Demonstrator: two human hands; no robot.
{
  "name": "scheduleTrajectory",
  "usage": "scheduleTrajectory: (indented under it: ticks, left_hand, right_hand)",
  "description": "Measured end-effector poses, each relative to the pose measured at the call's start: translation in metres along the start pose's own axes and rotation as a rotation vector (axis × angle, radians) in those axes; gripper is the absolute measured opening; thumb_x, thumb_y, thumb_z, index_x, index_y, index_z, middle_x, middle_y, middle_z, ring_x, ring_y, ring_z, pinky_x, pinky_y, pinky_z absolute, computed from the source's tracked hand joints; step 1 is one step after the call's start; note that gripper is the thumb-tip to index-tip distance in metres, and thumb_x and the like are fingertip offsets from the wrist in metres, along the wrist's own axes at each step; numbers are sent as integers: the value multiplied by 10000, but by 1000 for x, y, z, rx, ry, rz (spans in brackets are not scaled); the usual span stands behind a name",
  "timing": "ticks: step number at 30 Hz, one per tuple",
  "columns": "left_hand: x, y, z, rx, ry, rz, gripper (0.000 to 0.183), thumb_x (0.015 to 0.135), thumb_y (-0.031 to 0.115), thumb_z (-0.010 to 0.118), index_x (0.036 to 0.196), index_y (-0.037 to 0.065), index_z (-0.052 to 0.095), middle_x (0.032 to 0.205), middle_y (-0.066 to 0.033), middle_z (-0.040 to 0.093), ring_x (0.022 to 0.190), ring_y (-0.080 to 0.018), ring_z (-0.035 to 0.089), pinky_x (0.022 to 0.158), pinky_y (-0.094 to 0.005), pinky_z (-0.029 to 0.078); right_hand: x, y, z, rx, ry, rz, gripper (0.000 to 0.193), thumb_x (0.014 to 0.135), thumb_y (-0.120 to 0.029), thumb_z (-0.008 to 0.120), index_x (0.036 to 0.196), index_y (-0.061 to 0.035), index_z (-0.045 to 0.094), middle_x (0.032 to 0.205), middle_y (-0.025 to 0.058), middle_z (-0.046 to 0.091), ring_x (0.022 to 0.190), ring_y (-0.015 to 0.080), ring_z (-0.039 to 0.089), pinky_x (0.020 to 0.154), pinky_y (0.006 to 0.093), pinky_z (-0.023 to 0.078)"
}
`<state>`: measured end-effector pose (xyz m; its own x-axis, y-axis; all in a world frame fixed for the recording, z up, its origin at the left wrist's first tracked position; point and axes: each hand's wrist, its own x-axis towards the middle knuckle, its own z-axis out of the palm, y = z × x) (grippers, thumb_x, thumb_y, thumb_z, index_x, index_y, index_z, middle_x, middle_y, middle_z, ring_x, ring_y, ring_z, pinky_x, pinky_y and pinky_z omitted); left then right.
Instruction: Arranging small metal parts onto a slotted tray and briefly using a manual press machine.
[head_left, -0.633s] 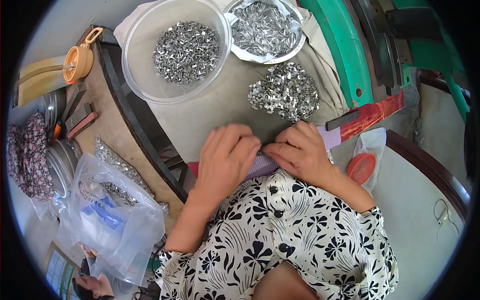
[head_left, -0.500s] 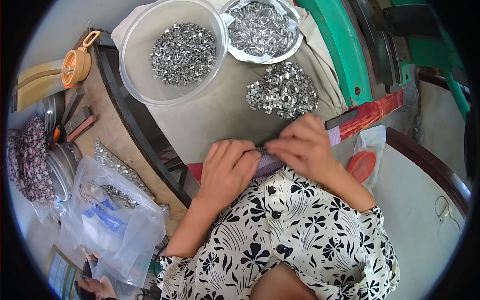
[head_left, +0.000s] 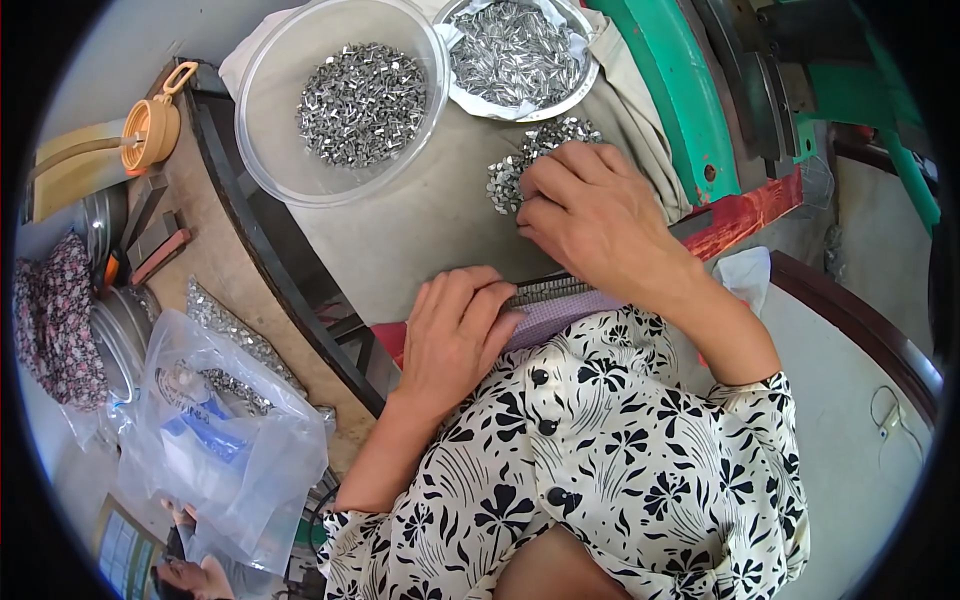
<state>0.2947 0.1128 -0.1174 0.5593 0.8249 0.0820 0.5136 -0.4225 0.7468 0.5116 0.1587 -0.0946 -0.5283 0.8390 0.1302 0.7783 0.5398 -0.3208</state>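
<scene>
At the near edge of the cloth-covered table lies a long narrow strip (head_left: 552, 291) with a row of small pieces along it. My left hand (head_left: 452, 335) rests at the strip's left part, fingers curled and thumb pressed in; whatever they hold is hidden. My right hand (head_left: 608, 225) reaches over the near side of a loose pile of small shiny metal pieces (head_left: 506, 183). Its fingers are bent together, and anything between them is too small or hidden to name. Purple checked cloth (head_left: 565, 318) lies between the strip and my patterned shirt.
Beyond my hands stand a clear plastic bowl (head_left: 270, 150) of small metal bits and a lined metal bowl (head_left: 590, 85) of slim pieces. A green machine frame (head_left: 660, 90) rises at right. On the left, a wooden bench (head_left: 225, 235) and plastic bag (head_left: 245, 440); another person is at lower left.
My right hand has left the strip and moved away from me to the metal pile, uncovering the row of pieces. My left hand has stayed at the strip, with its fingers slightly shifted.
</scene>
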Motion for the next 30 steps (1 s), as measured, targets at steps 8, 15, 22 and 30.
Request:
scheduleTrajectory:
  ticks: [8,15,22,30]
  left_hand:
    - [-3,2,17,21,14,34,298,770,115,768,1037,58,649,1072,-63,608,932,-258,592,767,-384,440]
    - [-1,5,20,-67,67,56,302,717,66,806,997,54,694,999,-66,647,844,-257,615,724,-365,457]
    - [3,8,18,43,82,164,200,760,50,721,956,36,684,1003,-34,647,859,-214,621,756,-348,481]
    - [5,9,13,-26,14,66,207,753,65,739,940,42,653,1013,-52,633,866,-239,625,748,-359,486]
  right_hand:
    - [-17,-4,9,154,203,69,130,736,-147,739,787,-83,638,997,16,610,992,231,572,871,381,423]
    - [-67,-23,2,308,204,165,212,653,-172,829,818,-147,699,986,-22,636,950,226,582,843,386,366]
    - [-73,-30,17,195,200,141,208,660,-178,820,837,-158,712,980,-38,633,952,194,583,850,378,354]
    - [-68,-29,13,228,216,185,232,649,-183,830,860,-164,736,969,-44,640,946,198,582,855,380,359]
